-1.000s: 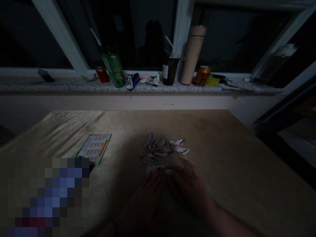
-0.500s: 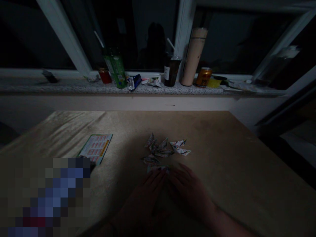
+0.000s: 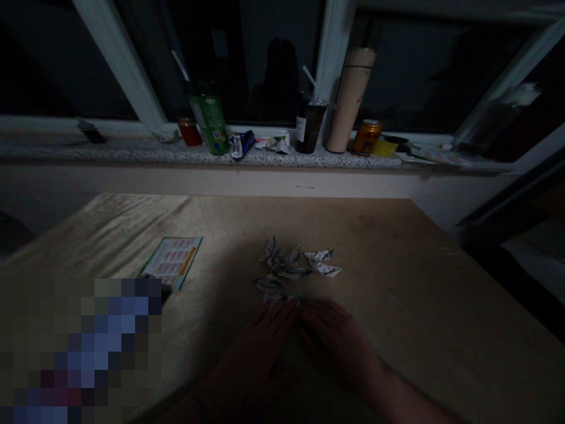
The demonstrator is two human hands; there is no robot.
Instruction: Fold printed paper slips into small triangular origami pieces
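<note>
My left hand [image 3: 260,338] lies palm down on the table with its fingers stretched forward. Its fingertips rest on a small piece of printed folded paper [image 3: 274,301]. From the other side my right hand [image 3: 333,333] meets the same paper, its fingers bent and pressed together at the right end. Both thumbs are hard to make out in the dark. Just beyond the fingertips lies a cluster of pointed folded paper pieces [image 3: 282,265]. One piece [image 3: 269,285] sits nearest the left hand, and a V-shaped piece [image 3: 323,263] lies apart at the right.
A printed card [image 3: 175,259] lies to the left on the wooden table [image 3: 388,253], beside a blurred-out patch. Along the granite sill [image 3: 265,160] stand a green bottle [image 3: 213,123], a dark cup with a straw [image 3: 310,126], a tall pink flask [image 3: 350,100] and an orange can [image 3: 366,138].
My right hand's fingers have drawn closer together and lower against the paper. My left hand stays nearly in place. The loose folded pieces have not moved; the view has shifted slightly.
</note>
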